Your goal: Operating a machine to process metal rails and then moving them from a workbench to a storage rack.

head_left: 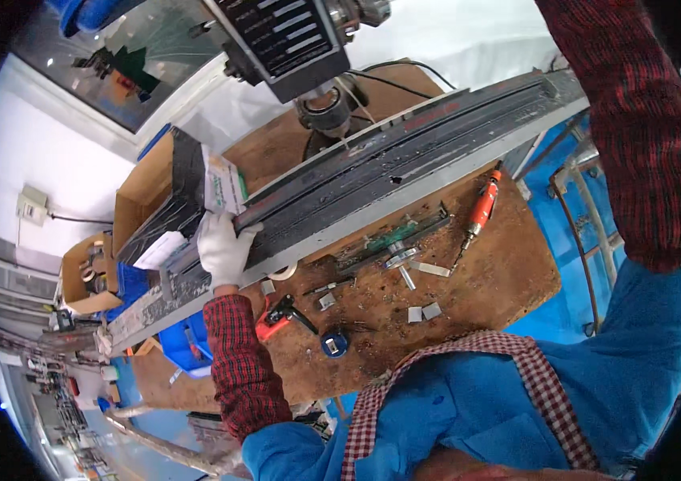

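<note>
My left hand (225, 248), in a white knit glove, grips a long metal profile (469, 136) near its left part. Its thumb points to the right along the profile, and some fingertips are hard to make out. The dark grooved profile with a pale front edge runs slantwise across the bench. Over its middle stands a drill press (292, 40), its chuck (324, 112) holding a bit whose tip is close to the profile's top. My right arm (637, 136) reaches up past the top edge, so the right hand is out of sight.
On the brown workbench (509, 280) lie a red air tool (483, 210), a clamp with a round handwheel (400, 255), a red-and-black hand tool (283, 317), a blue tape measure (333, 344) and small metal plates (425, 313). Cardboard boxes (144, 192) and a blue bin (186, 345) stand left.
</note>
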Available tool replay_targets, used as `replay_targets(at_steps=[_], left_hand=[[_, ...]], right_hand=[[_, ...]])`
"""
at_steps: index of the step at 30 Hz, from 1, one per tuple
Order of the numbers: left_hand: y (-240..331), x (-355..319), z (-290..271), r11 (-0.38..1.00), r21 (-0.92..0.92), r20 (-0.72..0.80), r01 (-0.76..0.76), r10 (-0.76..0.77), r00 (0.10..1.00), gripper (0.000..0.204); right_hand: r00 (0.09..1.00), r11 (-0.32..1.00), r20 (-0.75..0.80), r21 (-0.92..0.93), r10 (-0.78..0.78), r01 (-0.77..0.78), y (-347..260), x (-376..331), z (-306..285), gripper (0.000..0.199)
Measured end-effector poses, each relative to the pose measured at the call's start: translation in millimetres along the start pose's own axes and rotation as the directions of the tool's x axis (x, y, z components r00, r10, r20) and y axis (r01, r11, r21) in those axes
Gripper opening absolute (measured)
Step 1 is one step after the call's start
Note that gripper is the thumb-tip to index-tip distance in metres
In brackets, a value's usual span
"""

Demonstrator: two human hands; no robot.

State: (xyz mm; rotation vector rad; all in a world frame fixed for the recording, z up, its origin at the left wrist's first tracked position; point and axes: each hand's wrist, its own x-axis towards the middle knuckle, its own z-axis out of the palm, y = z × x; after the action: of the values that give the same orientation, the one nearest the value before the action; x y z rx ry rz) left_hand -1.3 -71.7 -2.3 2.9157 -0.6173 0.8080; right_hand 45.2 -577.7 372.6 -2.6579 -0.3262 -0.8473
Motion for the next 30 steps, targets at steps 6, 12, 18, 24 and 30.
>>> replay_targets(at_steps=[6,12,18,24,30], left_hand=[[7.6,1.0,3.5,1.0,0.007,-0.019,0.007,-0.007,1.0,0.044],[12.5,2.9,1.7,0.999,0.047,-0.049,0.003,0.0,0.999,0.043],[8.3,4.6,6.4,0.998,0.069,-0.041,-0.011,0.014,0.999,0.044],[7.0,-5.8,3.4,0.997,0.071,-0.063,0.009,-0.005,0.998,0.045],[10.1,-1.1,5.3,0.995,0.1,-0.047,0.025,-0.021,0.999,0.046]], right_hand=[[0.984,0.985,-0.099,0.076,-0.147,0.154,0.9,-5.9,3.4,0.026],[0.986,0.998,-0.157,-0.02,-0.058,0.055,-10.2,-29.3,-1.5,0.028],[0.95,0.927,-0.312,-0.357,-0.005,-0.112,-76.0,-111.1,-5.2,0.03],[0.985,0.618,-0.104,-0.786,-0.14,0.004,-72.8,-137.5,4.1,0.03],[0.802,0.821,0.443,-0.562,0.4,-0.1,-211.7,-157.9,-10.6,0.031]])
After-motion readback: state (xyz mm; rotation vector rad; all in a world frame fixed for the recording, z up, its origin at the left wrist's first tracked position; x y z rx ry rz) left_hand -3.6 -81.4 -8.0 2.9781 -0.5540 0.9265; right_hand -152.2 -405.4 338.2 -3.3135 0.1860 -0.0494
